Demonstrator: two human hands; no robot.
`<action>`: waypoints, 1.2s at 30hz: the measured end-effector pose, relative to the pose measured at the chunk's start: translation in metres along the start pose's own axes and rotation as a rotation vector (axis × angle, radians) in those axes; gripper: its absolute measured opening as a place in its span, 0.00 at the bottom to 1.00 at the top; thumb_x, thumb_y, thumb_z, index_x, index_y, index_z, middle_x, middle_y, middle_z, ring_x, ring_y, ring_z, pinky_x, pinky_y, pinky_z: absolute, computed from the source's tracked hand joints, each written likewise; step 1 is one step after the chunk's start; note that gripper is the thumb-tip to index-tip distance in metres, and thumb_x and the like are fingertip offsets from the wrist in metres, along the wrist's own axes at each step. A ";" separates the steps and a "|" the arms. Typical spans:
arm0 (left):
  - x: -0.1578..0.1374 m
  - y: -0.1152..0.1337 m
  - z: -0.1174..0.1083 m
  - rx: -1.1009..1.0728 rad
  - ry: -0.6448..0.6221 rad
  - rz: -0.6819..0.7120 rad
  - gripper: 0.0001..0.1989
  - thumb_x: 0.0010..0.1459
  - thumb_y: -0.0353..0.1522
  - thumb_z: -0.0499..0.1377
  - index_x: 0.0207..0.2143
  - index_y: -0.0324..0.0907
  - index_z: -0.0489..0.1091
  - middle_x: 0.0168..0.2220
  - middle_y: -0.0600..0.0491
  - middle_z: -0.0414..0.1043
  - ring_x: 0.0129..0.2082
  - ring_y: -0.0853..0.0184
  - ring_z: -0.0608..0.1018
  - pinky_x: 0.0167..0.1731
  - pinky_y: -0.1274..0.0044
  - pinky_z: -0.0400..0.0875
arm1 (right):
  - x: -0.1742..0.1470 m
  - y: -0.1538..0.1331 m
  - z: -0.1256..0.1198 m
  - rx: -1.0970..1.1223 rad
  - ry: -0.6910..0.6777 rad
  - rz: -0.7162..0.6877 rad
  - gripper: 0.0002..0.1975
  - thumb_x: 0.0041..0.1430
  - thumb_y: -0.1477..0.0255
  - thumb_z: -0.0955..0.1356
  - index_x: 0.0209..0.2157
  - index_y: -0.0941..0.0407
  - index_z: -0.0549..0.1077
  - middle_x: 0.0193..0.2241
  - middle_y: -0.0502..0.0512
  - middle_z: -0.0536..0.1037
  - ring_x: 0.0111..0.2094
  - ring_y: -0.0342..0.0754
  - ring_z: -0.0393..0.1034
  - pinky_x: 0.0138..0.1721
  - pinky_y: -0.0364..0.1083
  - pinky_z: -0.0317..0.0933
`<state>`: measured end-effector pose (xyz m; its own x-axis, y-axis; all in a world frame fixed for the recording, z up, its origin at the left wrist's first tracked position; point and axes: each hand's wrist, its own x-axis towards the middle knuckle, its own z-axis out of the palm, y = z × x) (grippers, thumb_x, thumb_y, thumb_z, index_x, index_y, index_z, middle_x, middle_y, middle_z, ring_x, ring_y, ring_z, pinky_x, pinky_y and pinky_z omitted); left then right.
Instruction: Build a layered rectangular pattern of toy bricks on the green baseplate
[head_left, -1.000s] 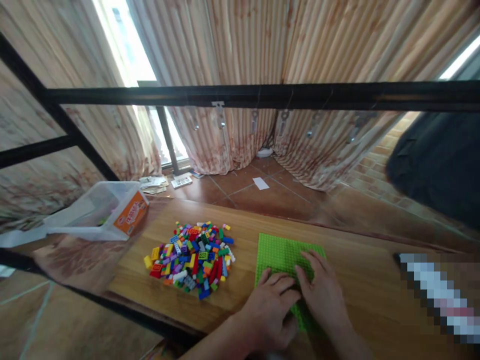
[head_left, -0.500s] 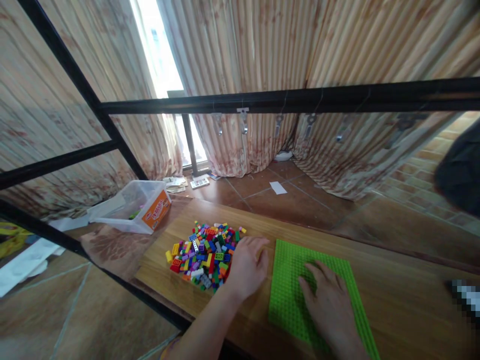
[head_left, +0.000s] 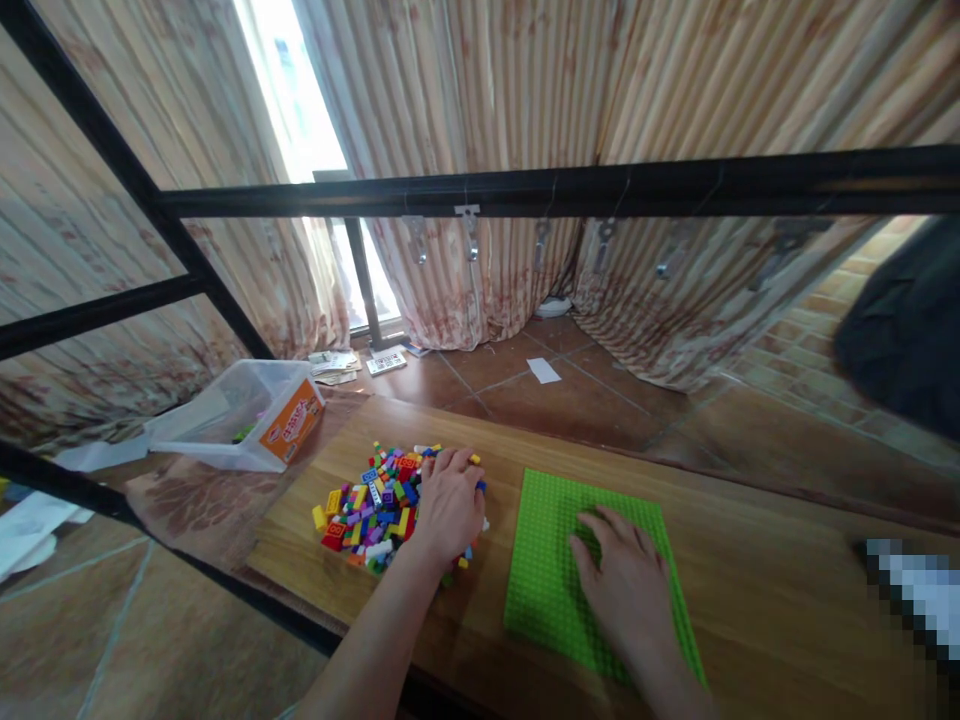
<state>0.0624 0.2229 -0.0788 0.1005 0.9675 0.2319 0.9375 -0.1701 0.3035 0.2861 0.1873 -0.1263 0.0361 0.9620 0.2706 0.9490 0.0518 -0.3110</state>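
A heap of small multicoloured toy building bricks (head_left: 379,510) lies on the left part of a wooden table. My left hand (head_left: 450,510) rests over the heap's right side, its fingers stretched out across the bricks and part of the heap hidden under it. To the right, a green studded baseplate (head_left: 538,560) lies flat on the tabletop. Over that baseplate is my right hand (head_left: 626,590), fingers apart and slightly curved, with nothing visible in it; whether it touches the studs I cannot tell.
A clear plastic box (head_left: 225,425) with an orange label stands left of the table (head_left: 757,610). A black metal bar (head_left: 525,193) with hanging clips crosses in front of the curtains. Papers (head_left: 544,371) lie on the tiled floor, and a pixelated patch is at the right edge.
My left hand has moved left from beside the heap onto the bricks. My right hand stays over the baseplate. The view has shifted slightly to the right.
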 end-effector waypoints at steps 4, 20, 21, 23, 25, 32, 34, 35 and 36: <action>0.000 -0.001 0.006 0.045 0.009 0.011 0.10 0.55 0.25 0.56 0.35 0.43 0.76 0.54 0.47 0.72 0.56 0.52 0.67 0.56 0.52 0.56 | 0.001 -0.004 -0.008 0.044 -0.019 0.022 0.16 0.63 0.65 0.61 0.44 0.53 0.77 0.52 0.61 0.75 0.51 0.61 0.65 0.48 0.61 0.60; -0.002 0.047 0.013 -1.058 -0.140 -0.086 0.14 0.61 0.37 0.56 0.43 0.38 0.74 0.36 0.50 0.77 0.29 0.68 0.78 0.32 0.76 0.74 | 0.007 -0.014 -0.029 0.747 0.087 0.082 0.16 0.62 0.63 0.63 0.45 0.56 0.76 0.40 0.59 0.80 0.39 0.50 0.74 0.43 0.51 0.67; -0.003 0.051 0.015 -1.136 -0.189 -0.113 0.14 0.60 0.37 0.57 0.43 0.38 0.74 0.37 0.49 0.77 0.28 0.68 0.78 0.31 0.76 0.74 | 0.006 -0.017 -0.031 0.781 0.064 0.064 0.16 0.62 0.64 0.63 0.47 0.55 0.75 0.41 0.58 0.80 0.38 0.49 0.74 0.43 0.50 0.68; -0.005 0.058 0.018 -1.247 -0.271 -0.123 0.13 0.59 0.36 0.57 0.43 0.38 0.74 0.39 0.49 0.77 0.30 0.69 0.78 0.32 0.76 0.75 | 0.005 -0.020 -0.034 0.801 0.024 -0.005 0.17 0.63 0.67 0.63 0.51 0.54 0.73 0.45 0.57 0.79 0.41 0.47 0.74 0.44 0.49 0.68; -0.007 0.061 0.022 -1.313 -0.336 -0.090 0.12 0.58 0.34 0.57 0.43 0.38 0.74 0.38 0.49 0.77 0.32 0.69 0.78 0.34 0.77 0.75 | 0.004 -0.021 -0.033 0.789 -0.010 -0.099 0.18 0.63 0.70 0.62 0.54 0.52 0.71 0.49 0.57 0.77 0.46 0.48 0.72 0.49 0.50 0.67; -0.012 0.059 0.034 -1.283 -0.349 -0.096 0.17 0.59 0.34 0.58 0.50 0.39 0.65 0.32 0.52 0.75 0.28 0.68 0.77 0.31 0.75 0.75 | 0.005 -0.013 -0.029 0.678 -0.093 -0.164 0.14 0.63 0.70 0.63 0.47 0.52 0.75 0.44 0.56 0.79 0.46 0.49 0.73 0.49 0.52 0.67; -0.011 0.057 0.034 -1.145 -0.300 -0.067 0.17 0.60 0.34 0.56 0.50 0.39 0.64 0.34 0.50 0.75 0.29 0.67 0.77 0.33 0.74 0.75 | 0.007 -0.008 -0.030 0.629 -0.100 -0.135 0.11 0.62 0.68 0.64 0.43 0.53 0.76 0.40 0.55 0.80 0.43 0.50 0.73 0.47 0.52 0.67; -0.011 0.056 0.033 -1.042 -0.253 -0.048 0.16 0.61 0.33 0.56 0.51 0.38 0.65 0.36 0.49 0.76 0.31 0.66 0.78 0.35 0.72 0.75 | 0.008 -0.005 -0.031 0.604 -0.088 -0.109 0.11 0.62 0.67 0.64 0.42 0.53 0.76 0.39 0.55 0.80 0.42 0.50 0.73 0.46 0.52 0.66; -0.011 0.055 0.032 -0.924 -0.197 -0.028 0.16 0.61 0.33 0.55 0.51 0.38 0.65 0.40 0.47 0.75 0.34 0.65 0.78 0.38 0.70 0.75 | 0.010 -0.001 -0.031 0.579 -0.063 -0.074 0.11 0.61 0.66 0.64 0.41 0.53 0.76 0.39 0.55 0.80 0.41 0.51 0.73 0.46 0.52 0.66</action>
<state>0.1239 0.2090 -0.0942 0.2157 0.9733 0.0790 0.3139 -0.1457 0.9382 0.2955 0.1887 -0.0949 -0.0589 0.9634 0.2615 0.6222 0.2402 -0.7451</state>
